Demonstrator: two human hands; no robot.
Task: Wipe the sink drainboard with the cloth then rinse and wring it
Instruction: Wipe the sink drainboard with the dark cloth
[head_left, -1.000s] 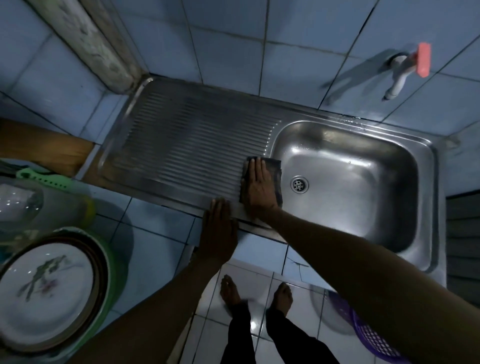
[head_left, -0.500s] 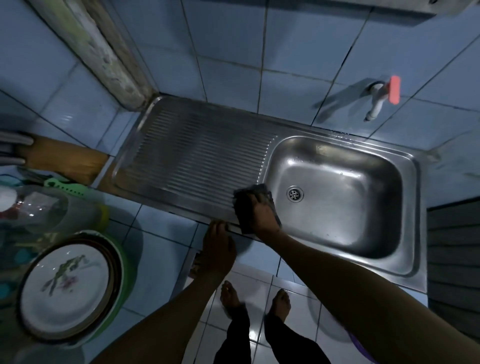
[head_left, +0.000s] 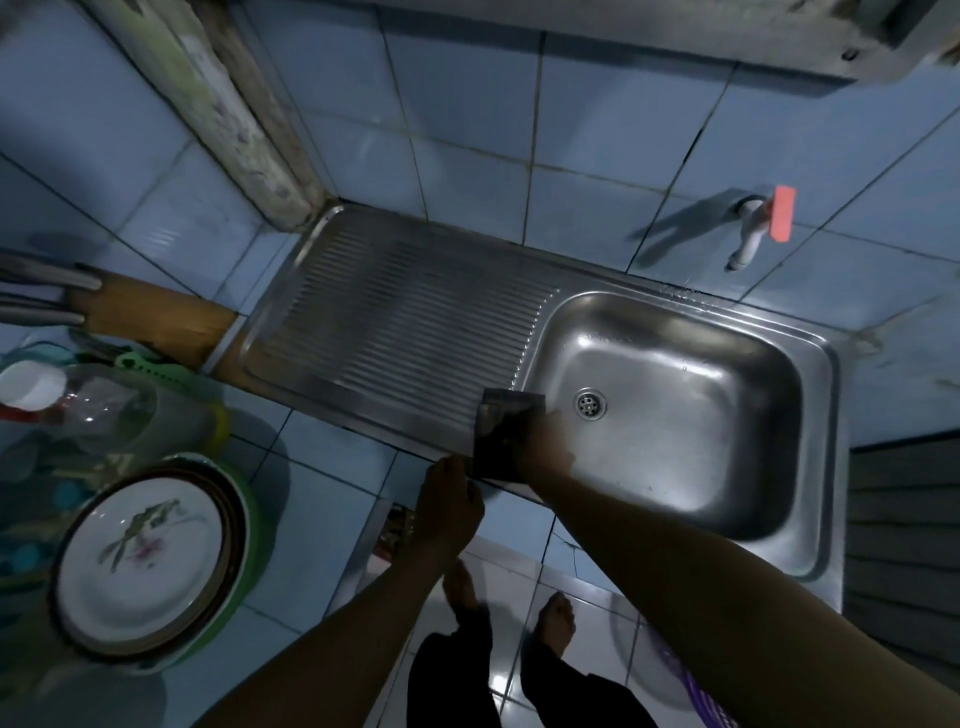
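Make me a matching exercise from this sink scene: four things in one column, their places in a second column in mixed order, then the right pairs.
Things:
1. cloth
2. tap
3. plate
4. drain

Places:
A. on the tiled wall behind the basin
B. in the floor of the basin
C. at the sink's front edge, between drainboard and basin, held by the right hand
D. far left, stacked in a green bowl

Pairs: 1-C, 2-A, 3-D, 4-B
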